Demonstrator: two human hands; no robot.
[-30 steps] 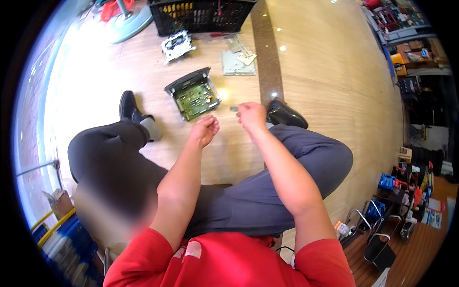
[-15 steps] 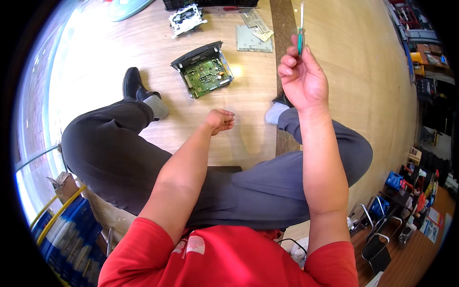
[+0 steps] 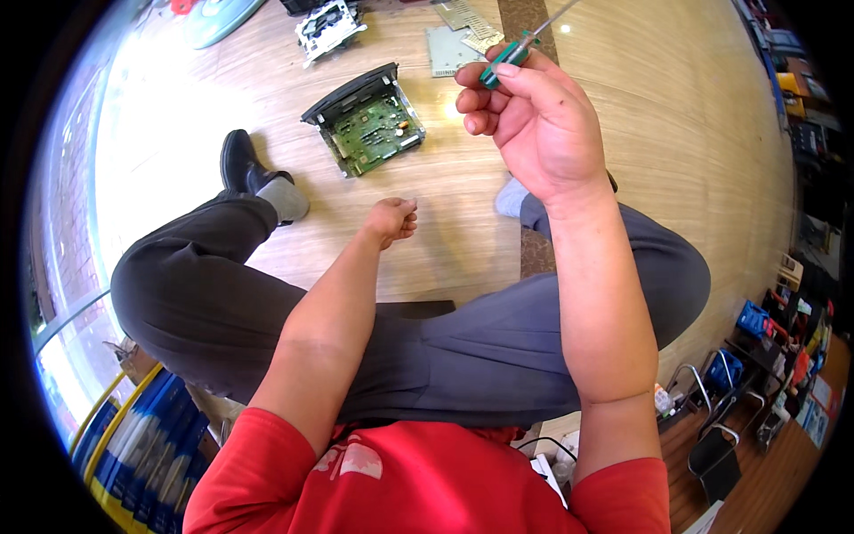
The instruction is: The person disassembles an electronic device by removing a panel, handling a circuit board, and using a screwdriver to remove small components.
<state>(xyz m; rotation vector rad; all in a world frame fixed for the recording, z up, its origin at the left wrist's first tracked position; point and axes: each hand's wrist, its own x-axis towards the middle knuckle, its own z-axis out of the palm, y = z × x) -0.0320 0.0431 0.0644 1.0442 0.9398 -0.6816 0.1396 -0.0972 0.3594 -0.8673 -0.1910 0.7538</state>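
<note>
My right hand (image 3: pixel 543 125) is raised, thumb and fingers closed on the green handle of a screwdriver (image 3: pixel 505 66); its metal shaft slants up and to the right. Low between my legs, my left hand (image 3: pixel 391 221) has its fingers curled in with thumb against forefinger; whatever they pinch, if anything, is too small to make out. Beyond it on the floor lies an opened electronic unit (image 3: pixel 378 133), its green circuit board facing up and a black front panel along its far side. Neither hand touches this unit.
Past the unit lie a silver-and-black metal mechanism (image 3: pixel 331 32) and flat metal plates (image 3: pixel 449 52). A pale green round object (image 3: pixel 222 20) stands far left. My shoe (image 3: pixel 242 165) flanks the work area. Blue-and-yellow racked items (image 3: pixel 147 445) are near left; a chair (image 3: pixel 716 463) is near right.
My right hand has come nearer and slightly left, tipping the screwdriver from upright to a rightward slant. My left hand has shifted slightly left, its fingers more curled. The view has shifted slightly.
</note>
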